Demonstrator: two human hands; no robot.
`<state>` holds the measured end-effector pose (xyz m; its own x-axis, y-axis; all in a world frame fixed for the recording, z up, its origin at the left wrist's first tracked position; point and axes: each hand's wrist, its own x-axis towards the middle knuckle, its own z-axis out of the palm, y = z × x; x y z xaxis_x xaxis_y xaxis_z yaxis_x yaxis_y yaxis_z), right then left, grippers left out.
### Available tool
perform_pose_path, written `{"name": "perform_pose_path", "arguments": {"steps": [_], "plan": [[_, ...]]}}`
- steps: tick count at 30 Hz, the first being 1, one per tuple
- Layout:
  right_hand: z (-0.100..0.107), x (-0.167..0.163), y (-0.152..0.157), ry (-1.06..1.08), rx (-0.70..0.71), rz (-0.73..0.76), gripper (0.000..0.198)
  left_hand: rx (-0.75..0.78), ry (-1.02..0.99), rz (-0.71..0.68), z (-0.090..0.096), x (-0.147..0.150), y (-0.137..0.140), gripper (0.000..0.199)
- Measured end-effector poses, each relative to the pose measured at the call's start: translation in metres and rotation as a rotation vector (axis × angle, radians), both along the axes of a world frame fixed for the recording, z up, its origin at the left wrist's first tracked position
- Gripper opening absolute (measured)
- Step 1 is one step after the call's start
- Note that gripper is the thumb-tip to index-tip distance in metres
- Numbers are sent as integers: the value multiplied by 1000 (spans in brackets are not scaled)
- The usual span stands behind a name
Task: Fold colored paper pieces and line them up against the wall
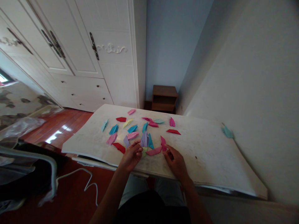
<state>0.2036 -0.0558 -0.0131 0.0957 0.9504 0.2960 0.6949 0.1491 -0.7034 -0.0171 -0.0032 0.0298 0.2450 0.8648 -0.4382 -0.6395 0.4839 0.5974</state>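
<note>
Folded paper pieces in several colours lie over the left and middle of a white table [203,152]. My left hand [132,154] is closed on a lavender folded paper piece [144,139], lifted near the table's front edge. Fingers of my right hand [174,160] pinch the lower end of a magenta folded paper piece [163,143]. Between the hands lies a pink folded piece [154,151], with a blue one [150,141] behind it. A light green piece [144,151] is partly hidden by my left hand. A red piece [119,147] rests left of that hand.
A teal folded piece [227,132] lies at the table's far right edge, by the wall. White wardrobe [112,68] and a small brown cabinet [164,91] stand behind. At left are a white tubular frame [52,165] and a white cable [87,182] over the red floor.
</note>
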Motion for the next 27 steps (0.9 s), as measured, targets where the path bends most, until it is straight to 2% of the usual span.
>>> {"name": "perform_pose_path", "arguments": {"steps": [3, 5, 10, 15, 17, 22, 27], "plan": [[1, 1, 1, 29, 18, -17, 37, -1, 74, -16, -3, 11, 0, 27], [3, 0, 2, 46, 53, -13, 34, 67, 172, -1, -4, 18, 0, 32], [15, -1, 3, 111, 121, 49, 31, 436, 559, 96, -4, 35, -6, 31], [20, 3, 3, 316, 31, 123, 40, 858, 958, 75, -4, 54, -15, 16], [21, 5, 5, 368, -17, 149, 44, 976, 1073, 77, -6, 61, -18, 15], [22, 7, 7, 398, -22, 190, 48, 1167, 1146, 99, -13, 73, -22, 16], [20, 7, 7, 405, 0, 76, 47, 1296, 1058, 147, -25, 79, -18, 18]]}}
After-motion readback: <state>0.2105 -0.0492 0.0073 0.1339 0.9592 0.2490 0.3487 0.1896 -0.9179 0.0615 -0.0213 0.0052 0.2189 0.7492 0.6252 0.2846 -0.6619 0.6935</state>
